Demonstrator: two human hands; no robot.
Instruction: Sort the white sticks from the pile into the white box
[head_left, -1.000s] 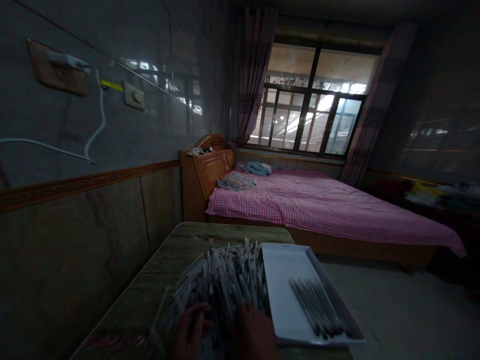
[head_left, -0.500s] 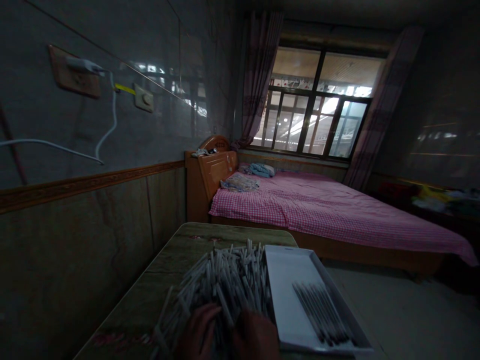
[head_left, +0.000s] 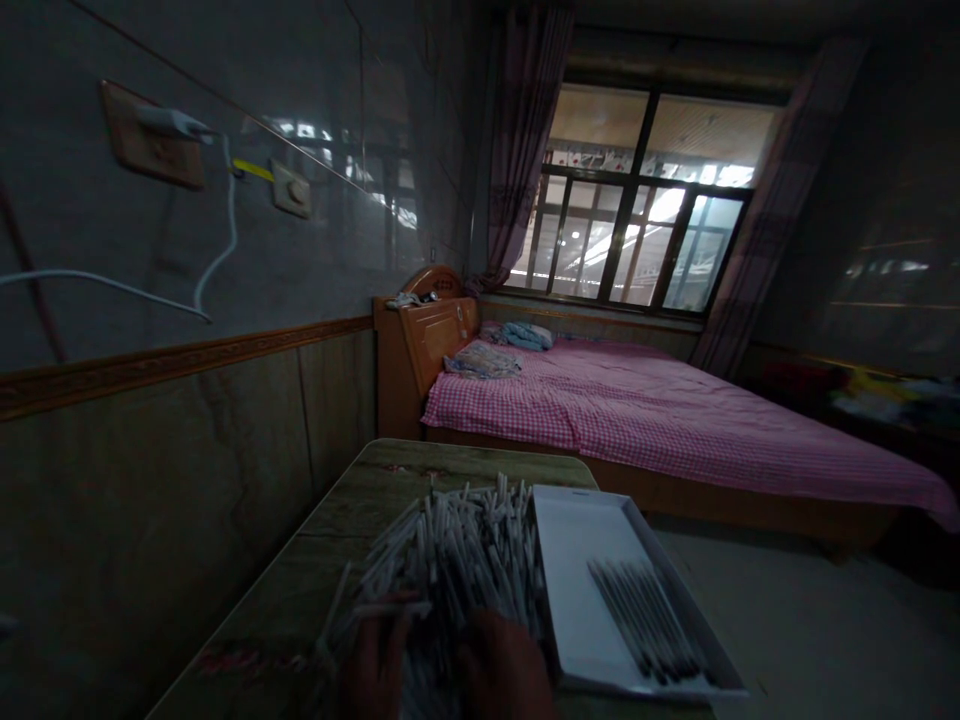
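Hands at six o'clock: left hand and right hand rest on a pen-tube heap, their grip too dark to tell; white tray at three o'clock of the heap.

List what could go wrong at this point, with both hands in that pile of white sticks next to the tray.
1. The pile of white sticks is loose and reaches near the left edge of the table; the left hand could nudge some off.
2. The white tray overhangs the table's right edge, so a bump from the right hand might tip it and spill the dark sticks.
3. The dim room makes misgrabs likely.
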